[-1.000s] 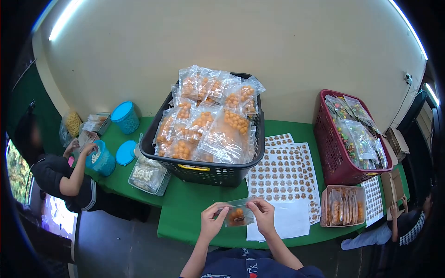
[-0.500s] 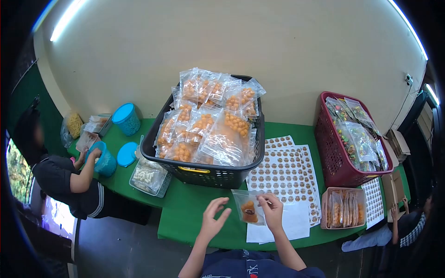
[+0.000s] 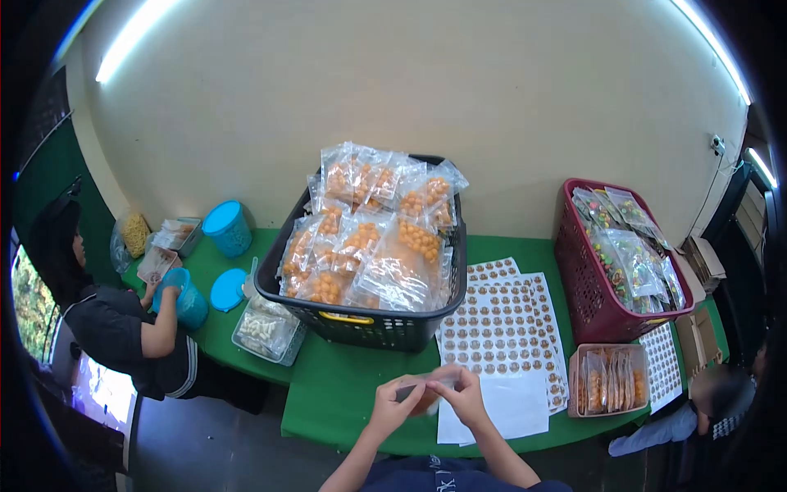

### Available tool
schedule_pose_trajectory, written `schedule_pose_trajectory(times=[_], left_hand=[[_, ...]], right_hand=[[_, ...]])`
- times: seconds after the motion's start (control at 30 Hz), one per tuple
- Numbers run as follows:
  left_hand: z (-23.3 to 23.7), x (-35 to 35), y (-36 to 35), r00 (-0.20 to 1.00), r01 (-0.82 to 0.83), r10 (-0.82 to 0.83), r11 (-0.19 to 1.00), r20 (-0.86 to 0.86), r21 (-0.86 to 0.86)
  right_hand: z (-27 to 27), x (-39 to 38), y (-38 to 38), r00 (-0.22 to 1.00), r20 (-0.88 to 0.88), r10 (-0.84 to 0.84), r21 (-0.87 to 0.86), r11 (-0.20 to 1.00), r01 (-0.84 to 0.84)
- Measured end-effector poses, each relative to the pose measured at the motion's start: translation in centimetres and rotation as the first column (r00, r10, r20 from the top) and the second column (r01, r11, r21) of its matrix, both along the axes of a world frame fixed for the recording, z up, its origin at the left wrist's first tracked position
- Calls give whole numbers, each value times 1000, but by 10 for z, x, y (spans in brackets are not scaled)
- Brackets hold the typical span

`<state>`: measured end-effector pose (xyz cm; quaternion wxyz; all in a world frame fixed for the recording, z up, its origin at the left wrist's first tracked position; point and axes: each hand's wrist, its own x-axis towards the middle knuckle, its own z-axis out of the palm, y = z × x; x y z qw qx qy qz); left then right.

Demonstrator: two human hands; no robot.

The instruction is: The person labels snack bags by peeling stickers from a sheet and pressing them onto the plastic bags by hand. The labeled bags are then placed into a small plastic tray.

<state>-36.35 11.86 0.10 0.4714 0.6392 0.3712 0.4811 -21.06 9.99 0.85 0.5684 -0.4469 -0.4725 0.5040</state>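
My left hand and my right hand meet over the front of the green table. Between them they pinch a small clear bag holding orange snack balls; the fingers hide most of it. Just right of my hands lie white sheets of round brown stickers. Behind my hands stands a black basket heaped with clear bags of orange balls.
A red basket of mixed-colour snack bags stands at the right, a small tan tray of bags before it. At the left, another person reaches into a blue tub. A clear box lies nearby.
My left hand, open and off the bag half a second ago, has come back and closed on it. The bag now sits flat between both hands.
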Motion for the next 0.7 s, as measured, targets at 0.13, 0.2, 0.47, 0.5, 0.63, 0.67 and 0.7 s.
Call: schedule_pose_trajectory(times=[0.13, 0.2, 0.47, 0.5, 0.63, 0.67, 0.7], left_hand=[[7, 7, -3, 995, -79, 85, 991, 54, -107], [12, 10, -6, 992, -124, 127, 987, 27, -101], [21, 18, -3, 977, -211, 211, 977, -39, 13], [19, 17, -2, 978, -208, 208, 978, -35, -6], [20, 10, 2, 982, -186, 184, 981, -38, -53], [23, 9, 2, 983, -178, 175, 982, -45, -62], [21, 8, 3, 985, -173, 172, 984, -35, -46]], right_hand=[[0, -5, 0, 989, 104, -105, 189, 978, 84], [-4, -7, 0, 993, 43, -114, 174, 979, 105], [-8, 1, -6, 966, -192, -176, -68, 984, 166], [-8, 2, -7, 964, -202, -173, -77, 984, 161], [-9, 5, -7, 960, -223, -172, -59, 985, 162], [-10, 6, -8, 959, -223, -175, -47, 985, 168], [-9, 6, -8, 962, -224, -154, -41, 988, 148]])
